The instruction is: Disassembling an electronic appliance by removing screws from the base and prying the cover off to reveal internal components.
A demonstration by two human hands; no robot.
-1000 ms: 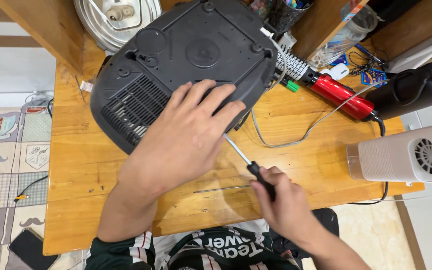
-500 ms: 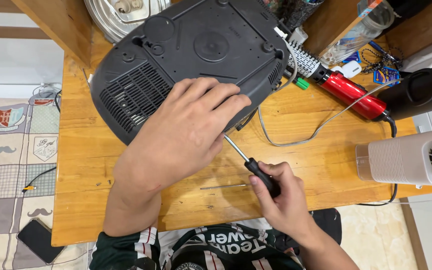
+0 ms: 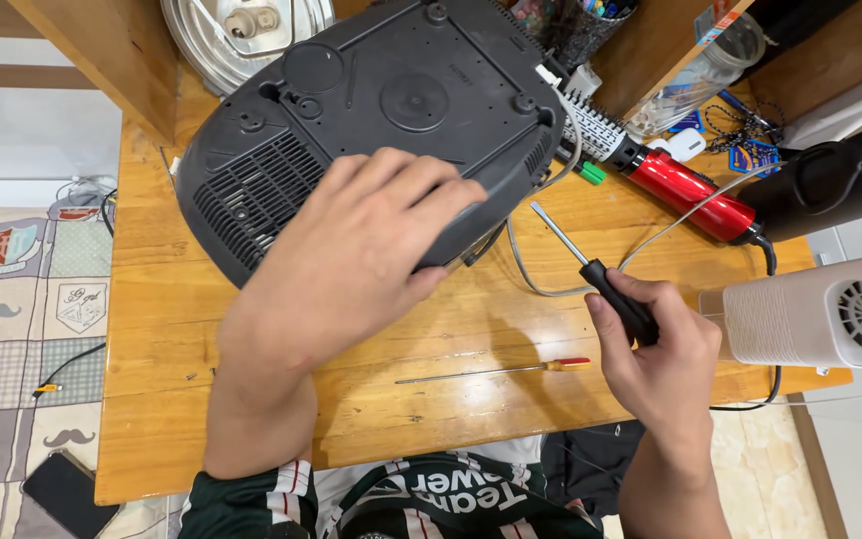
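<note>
A dark phone (image 3: 67,491) lies on the floor at the lower left of the frame, its flat screen black. At the upper right, a clear plastic packet (image 3: 695,75) leans by the wooden shelf. Beside it, on the table, lie small blue tags (image 3: 750,155) with a dark string.

Even bright light (sharp, wide-angle)

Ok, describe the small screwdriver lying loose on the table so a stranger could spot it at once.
Start at the wooden table, near its front edge, between the two forearms. The small screwdriver lies flat there, untouched. Unlike the black-handled screwdriver in the right hand, it is thin, with a red and yellow handle.
</note>
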